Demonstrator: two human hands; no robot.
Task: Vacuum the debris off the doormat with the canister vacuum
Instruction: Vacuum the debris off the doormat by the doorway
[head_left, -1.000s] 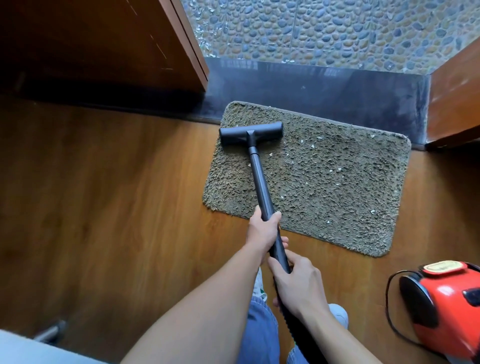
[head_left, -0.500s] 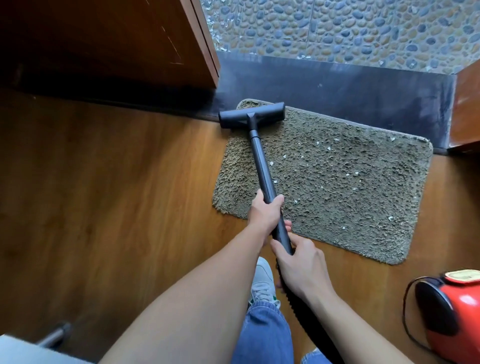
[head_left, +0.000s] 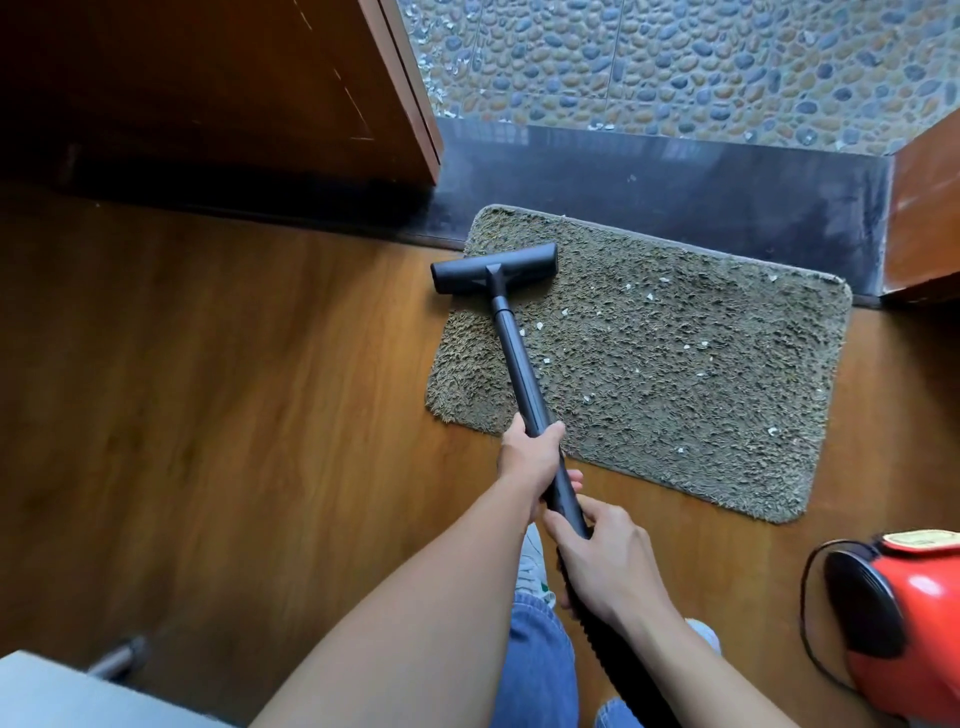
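Wood plank floor (head_left: 208, 415), broad open stretch left of the doormat (head_left: 675, 389); dark threshold strip (head_left: 675, 192) along the far side, pebble paving (head_left: 675, 62) beyond it, wooden door (head_left: 234, 93) at far left, wooden frame (head_left: 924, 218) at far right. Doormat: shaggy, olive-brown, rounded corners, lying slightly askew, far edge just beside the threshold. Debris (head_left: 649, 297): small white flecks scattered over the mat, mostly to the right of the wand (head_left: 519, 369). Nozzle head (head_left: 493, 267): black, T-shaped, resting near the mat's far left corner, its left end overhanging the mat's left edge onto the floor. Wand: black, slanting back across the mat's left part and over its near edge. Left hand (head_left: 530, 457): fingers wrapped round the wand at the mat's near edge. Right hand (head_left: 608, 561): fingers clasping the wand's lower end, just behind the left hand, where the ribbed black hose (head_left: 613, 654) begins. Canister vacuum (head_left: 909, 623): red and black, on the floor at lower right, apart from the mat's near right corner, black cord (head_left: 808, 623) looping beside it.
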